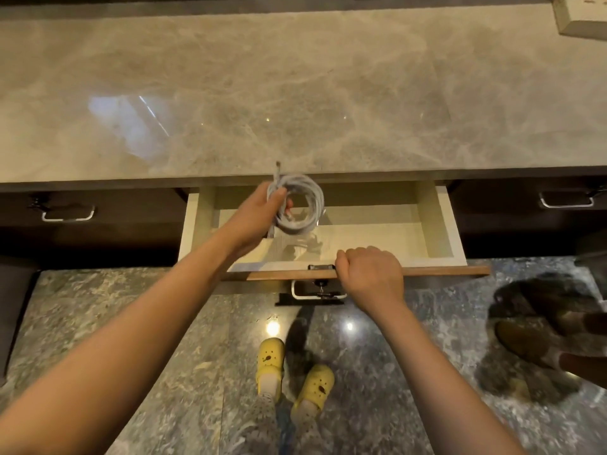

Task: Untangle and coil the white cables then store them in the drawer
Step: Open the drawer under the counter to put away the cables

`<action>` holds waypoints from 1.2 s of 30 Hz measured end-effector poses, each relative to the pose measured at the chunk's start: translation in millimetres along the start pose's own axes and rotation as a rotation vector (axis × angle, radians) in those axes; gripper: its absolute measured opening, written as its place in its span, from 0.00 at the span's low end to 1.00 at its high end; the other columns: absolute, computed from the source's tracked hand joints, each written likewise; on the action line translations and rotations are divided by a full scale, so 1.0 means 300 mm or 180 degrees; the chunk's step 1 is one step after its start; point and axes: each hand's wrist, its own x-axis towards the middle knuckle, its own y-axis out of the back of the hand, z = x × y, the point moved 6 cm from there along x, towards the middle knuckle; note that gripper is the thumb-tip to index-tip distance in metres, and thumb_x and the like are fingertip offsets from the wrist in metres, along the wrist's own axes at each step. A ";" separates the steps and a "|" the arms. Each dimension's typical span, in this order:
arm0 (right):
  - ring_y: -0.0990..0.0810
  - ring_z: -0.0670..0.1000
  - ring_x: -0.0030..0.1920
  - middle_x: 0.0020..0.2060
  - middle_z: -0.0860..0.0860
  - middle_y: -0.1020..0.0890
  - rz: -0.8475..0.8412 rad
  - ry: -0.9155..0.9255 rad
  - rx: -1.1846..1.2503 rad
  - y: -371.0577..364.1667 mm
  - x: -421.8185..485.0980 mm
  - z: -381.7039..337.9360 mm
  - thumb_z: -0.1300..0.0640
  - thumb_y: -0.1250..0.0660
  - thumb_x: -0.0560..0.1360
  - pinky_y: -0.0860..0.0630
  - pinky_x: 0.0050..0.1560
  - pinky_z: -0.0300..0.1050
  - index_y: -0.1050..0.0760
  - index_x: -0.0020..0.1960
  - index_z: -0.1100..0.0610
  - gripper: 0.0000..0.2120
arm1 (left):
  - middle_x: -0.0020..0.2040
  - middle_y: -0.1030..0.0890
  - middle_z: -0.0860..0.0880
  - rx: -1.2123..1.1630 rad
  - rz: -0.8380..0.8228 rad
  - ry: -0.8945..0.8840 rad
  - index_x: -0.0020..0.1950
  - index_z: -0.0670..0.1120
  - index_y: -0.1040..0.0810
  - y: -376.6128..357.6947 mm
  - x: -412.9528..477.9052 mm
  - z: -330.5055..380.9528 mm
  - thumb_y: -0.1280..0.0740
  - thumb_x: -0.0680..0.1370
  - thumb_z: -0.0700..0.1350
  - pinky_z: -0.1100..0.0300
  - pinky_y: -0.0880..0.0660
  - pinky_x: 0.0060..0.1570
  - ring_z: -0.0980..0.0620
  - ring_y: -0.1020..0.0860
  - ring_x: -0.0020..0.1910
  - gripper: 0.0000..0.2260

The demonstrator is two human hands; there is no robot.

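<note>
Holding the coiled white cables (pixel 297 203) in the left hand (pixel 259 213), fingers curled round one side of the loop so it is keeping its shape, hanging just over the open drawer (pixel 440 224). Right hand (pixel 369 275) is gripping the drawer's front edge, likely steadying it open. One cable end is sticking up past the table (pixel 295 93) edge. Judging: storing step, nearly done.
</note>
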 end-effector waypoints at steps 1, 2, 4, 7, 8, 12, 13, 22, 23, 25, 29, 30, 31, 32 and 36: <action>0.29 0.55 0.22 0.21 0.51 0.26 0.0195 -0.0024 -0.0006 0.004 -0.024 -0.007 0.62 0.33 0.67 0.45 0.26 0.40 0.27 0.29 0.58 0.09 | 0.41 0.25 0.49 0.0157 -0.0015 0.0052 0.50 0.50 0.29 0.001 -0.010 -0.042 0.46 0.82 0.46 0.59 0.28 0.44 0.53 0.27 0.40 0.07; 0.31 0.54 0.20 0.20 0.51 0.28 0.0395 -0.0039 -0.0017 0.001 -0.043 -0.008 0.63 0.35 0.67 0.46 0.25 0.40 0.29 0.26 0.57 0.11 | 0.41 0.25 0.49 0.0267 -0.0035 0.0117 0.50 0.50 0.28 0.003 -0.014 -0.082 0.45 0.82 0.46 0.58 0.29 0.44 0.52 0.28 0.40 0.07; 0.32 0.54 0.21 0.20 0.51 0.28 0.0511 -0.0106 0.0019 -0.015 -0.073 -0.011 0.62 0.47 0.72 0.46 0.25 0.41 0.29 0.26 0.57 0.18 | 0.41 0.26 0.48 0.0254 -0.0134 0.0377 0.51 0.49 0.28 0.000 -0.012 -0.157 0.45 0.82 0.47 0.56 0.30 0.44 0.52 0.29 0.40 0.07; 0.31 0.54 0.21 0.21 0.51 0.27 0.0691 -0.0152 0.0163 -0.027 -0.100 -0.016 0.60 0.53 0.76 0.45 0.26 0.40 0.28 0.26 0.57 0.24 | 0.42 0.25 0.47 0.0147 -0.0268 0.0996 0.54 0.48 0.29 -0.006 -0.010 -0.254 0.45 0.82 0.48 0.53 0.32 0.46 0.50 0.28 0.40 0.07; 0.31 0.53 0.22 0.21 0.51 0.27 0.0728 -0.0144 0.0153 -0.033 -0.105 -0.017 0.59 0.53 0.76 0.45 0.26 0.40 0.28 0.27 0.57 0.24 | 0.43 0.24 0.46 0.0072 -0.0271 0.1149 0.54 0.47 0.29 -0.012 -0.015 -0.273 0.45 0.82 0.48 0.54 0.31 0.47 0.51 0.28 0.40 0.08; 0.31 0.53 0.23 0.21 0.51 0.27 0.0798 -0.0179 0.0160 -0.046 -0.115 -0.016 0.57 0.53 0.76 0.45 0.27 0.41 0.27 0.27 0.57 0.24 | 0.55 0.23 0.43 0.1152 -0.0176 0.1114 0.59 0.42 0.29 -0.001 -0.002 -0.320 0.44 0.81 0.51 0.53 0.29 0.54 0.47 0.25 0.50 0.15; 0.31 0.53 0.22 0.21 0.51 0.27 0.0821 -0.0227 0.0225 -0.042 -0.115 -0.014 0.57 0.51 0.75 0.44 0.27 0.41 0.28 0.26 0.56 0.22 | 0.54 0.22 0.43 0.1908 -0.0177 0.1068 0.59 0.41 0.28 0.010 0.004 -0.327 0.43 0.81 0.53 0.51 0.28 0.55 0.45 0.24 0.52 0.17; 0.35 0.53 0.20 0.18 0.51 0.29 0.1037 -0.0373 0.0417 -0.007 -0.079 0.003 0.56 0.47 0.73 0.44 0.25 0.39 0.31 0.22 0.56 0.21 | 0.72 0.32 0.46 0.2984 0.0571 -0.0072 0.72 0.46 0.36 0.067 -0.197 -0.141 0.40 0.78 0.58 0.52 0.40 0.69 0.48 0.37 0.71 0.27; 0.37 0.52 0.21 0.18 0.51 0.29 0.0949 -0.0385 0.0445 -0.005 -0.066 0.004 0.56 0.47 0.73 0.44 0.25 0.39 0.31 0.22 0.57 0.21 | 0.69 0.30 0.48 0.2902 0.0507 -0.0418 0.70 0.47 0.33 0.051 -0.253 -0.126 0.39 0.78 0.56 0.53 0.38 0.68 0.49 0.35 0.69 0.23; 0.37 0.51 0.23 0.20 0.51 0.28 0.0748 -0.0364 0.0548 -0.007 -0.040 0.010 0.57 0.45 0.75 0.43 0.25 0.40 0.29 0.24 0.57 0.21 | 0.63 0.24 0.49 0.3045 0.0312 -0.1017 0.65 0.47 0.27 0.012 -0.337 -0.135 0.37 0.76 0.54 0.53 0.34 0.64 0.50 0.29 0.63 0.20; 0.26 0.48 0.36 0.32 0.47 0.22 0.1092 -0.0746 0.2175 0.032 -0.047 0.042 0.52 0.49 0.77 0.33 0.34 0.42 0.22 0.38 0.56 0.19 | 0.55 0.20 0.47 0.3267 0.0471 -0.1530 0.59 0.46 0.25 0.006 -0.327 -0.185 0.37 0.75 0.46 0.62 0.40 0.53 0.50 0.27 0.55 0.14; 0.25 0.47 0.40 0.37 0.46 0.22 0.1411 -0.0982 0.2764 0.046 -0.077 0.049 0.52 0.48 0.77 0.30 0.39 0.39 0.21 0.42 0.56 0.18 | 0.54 0.20 0.47 0.3271 0.0509 -0.1535 0.59 0.45 0.25 0.008 -0.317 -0.184 0.38 0.75 0.46 0.63 0.41 0.52 0.52 0.29 0.55 0.13; 0.25 0.47 0.44 0.40 0.46 0.22 0.1669 -0.1297 0.3256 0.046 -0.116 0.053 0.52 0.47 0.78 0.29 0.44 0.37 0.22 0.46 0.55 0.15 | 0.54 0.20 0.47 0.3250 0.0573 -0.1555 0.59 0.45 0.25 0.012 -0.305 -0.182 0.39 0.76 0.46 0.62 0.41 0.53 0.52 0.29 0.56 0.13; 0.25 0.48 0.47 0.43 0.46 0.22 0.1814 -0.1653 0.3632 0.033 -0.155 0.049 0.52 0.46 0.78 0.29 0.47 0.37 0.24 0.49 0.54 0.13 | 0.54 0.20 0.47 0.3204 0.0595 -0.1536 0.58 0.45 0.25 0.016 -0.292 -0.181 0.40 0.76 0.46 0.62 0.41 0.53 0.53 0.30 0.56 0.13; 0.23 0.49 0.55 0.56 0.53 0.22 0.1371 -0.3194 0.4862 -0.098 -0.201 0.032 0.56 0.45 0.80 0.28 0.52 0.37 0.28 0.62 0.56 0.13 | 0.56 0.20 0.46 0.3188 0.0534 -0.1608 0.59 0.45 0.24 0.032 -0.222 -0.149 0.38 0.76 0.45 0.61 0.41 0.58 0.51 0.29 0.58 0.13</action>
